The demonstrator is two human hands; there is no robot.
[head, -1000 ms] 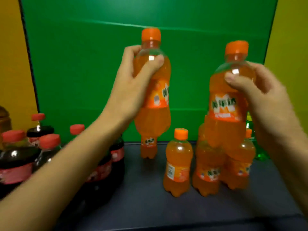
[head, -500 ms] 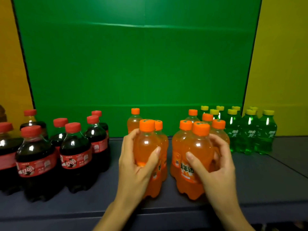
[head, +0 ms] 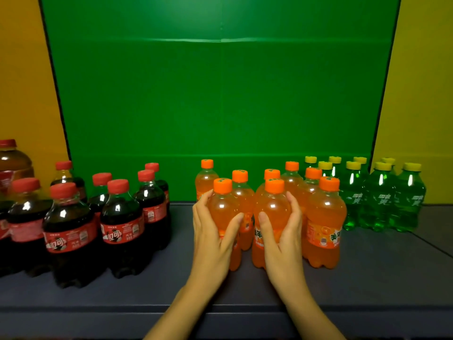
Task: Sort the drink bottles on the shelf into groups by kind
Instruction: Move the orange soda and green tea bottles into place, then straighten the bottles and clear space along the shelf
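1. Head view: the left hand (head: 212, 233) curls fingers and thumb round the left orange bottle (head: 222, 208); the right hand (head: 282, 233) grips the right orange bottle (head: 273, 207) the same way.
2. Both bottles stand upright near the front of the dark shelf (head: 372, 271), in the orange group between the cola bottles (head: 71, 217) and the green bottles (head: 380, 200).
3. A second ago both were raised high. Half a second ago they stood further apart; now they are just beside each other.
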